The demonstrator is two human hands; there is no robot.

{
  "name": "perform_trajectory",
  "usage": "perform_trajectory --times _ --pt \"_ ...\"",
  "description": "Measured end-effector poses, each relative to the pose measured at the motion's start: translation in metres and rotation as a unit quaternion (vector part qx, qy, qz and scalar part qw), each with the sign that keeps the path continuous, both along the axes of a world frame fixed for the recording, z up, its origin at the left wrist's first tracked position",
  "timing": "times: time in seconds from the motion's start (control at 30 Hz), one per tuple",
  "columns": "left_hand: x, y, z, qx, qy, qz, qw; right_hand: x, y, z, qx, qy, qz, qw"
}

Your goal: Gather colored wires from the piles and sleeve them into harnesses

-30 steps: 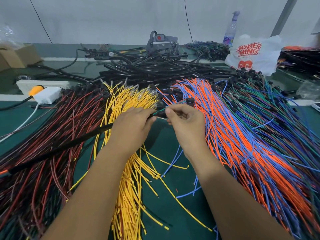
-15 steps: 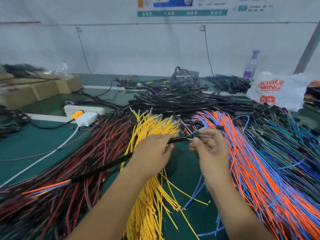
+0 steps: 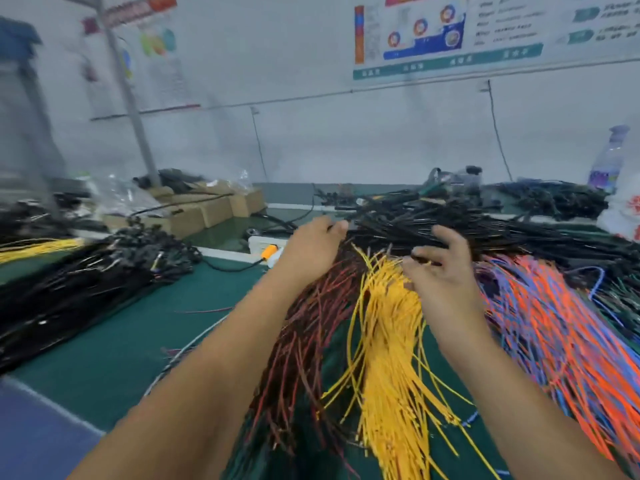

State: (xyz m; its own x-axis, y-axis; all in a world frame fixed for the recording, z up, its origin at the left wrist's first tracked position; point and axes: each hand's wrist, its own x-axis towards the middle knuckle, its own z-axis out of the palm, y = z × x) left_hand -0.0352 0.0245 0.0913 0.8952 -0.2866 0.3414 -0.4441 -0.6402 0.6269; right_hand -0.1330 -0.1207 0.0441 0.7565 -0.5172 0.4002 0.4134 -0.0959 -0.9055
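Piles of wires fan out on the green table: dark red wires, yellow wires, and orange and blue wires. Behind them lies a heap of black sleeves. My left hand reaches over the red wires, and its fingertips touch the near edge of the black sleeves. Above the tips of the yellow wires hovers my right hand, fingers spread and loosely bent, holding nothing. A pile of black sleeved harnesses lies at the left.
A white power strip with an orange plug sits just left of my left hand. Cardboard boxes stand at the back left. A plastic bottle and a white bag are at the far right.
Both hands have let go of the black sleeve with wires and moved forward toward the black sleeves. My view has swung up and to the left.
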Motion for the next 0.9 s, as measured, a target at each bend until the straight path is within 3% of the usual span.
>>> perform_trajectory --times 0.17,0.37,0.43,0.53,0.6,0.67,0.73,0.8,0.9 --pt "0.027 0.086 0.032 -0.019 -0.038 0.116 0.992 0.010 0.046 -0.006 -0.106 0.058 0.108 0.987" --pt "0.058 0.195 0.023 0.079 -0.077 0.264 0.958 0.021 0.065 -0.023 -0.153 0.150 0.208 0.954" --pt "0.069 0.220 0.000 0.153 -0.030 0.306 0.939 0.024 0.059 -0.028 -0.177 0.175 0.211 0.946" --pt "0.077 0.240 -0.043 0.286 0.128 0.359 0.879 0.028 0.043 -0.037 -0.194 0.198 0.189 0.942" --pt "0.080 0.236 -0.066 0.319 0.184 0.361 0.857 0.029 0.030 -0.041 -0.187 0.205 0.170 0.946" --pt "0.086 0.214 -0.082 0.308 0.156 0.338 0.875 0.029 0.019 -0.044 -0.177 0.212 0.155 0.949" --pt "0.091 0.183 -0.092 0.289 0.075 0.299 0.907 0.028 0.010 -0.047 -0.167 0.216 0.148 0.951" --pt "0.095 0.150 -0.099 0.251 0.016 0.209 0.945 0.026 0.005 -0.050 -0.158 0.220 0.144 0.952" --pt "0.094 0.103 -0.111 0.135 0.118 0.076 0.981 0.021 -0.004 -0.052 -0.165 0.230 0.135 0.950"
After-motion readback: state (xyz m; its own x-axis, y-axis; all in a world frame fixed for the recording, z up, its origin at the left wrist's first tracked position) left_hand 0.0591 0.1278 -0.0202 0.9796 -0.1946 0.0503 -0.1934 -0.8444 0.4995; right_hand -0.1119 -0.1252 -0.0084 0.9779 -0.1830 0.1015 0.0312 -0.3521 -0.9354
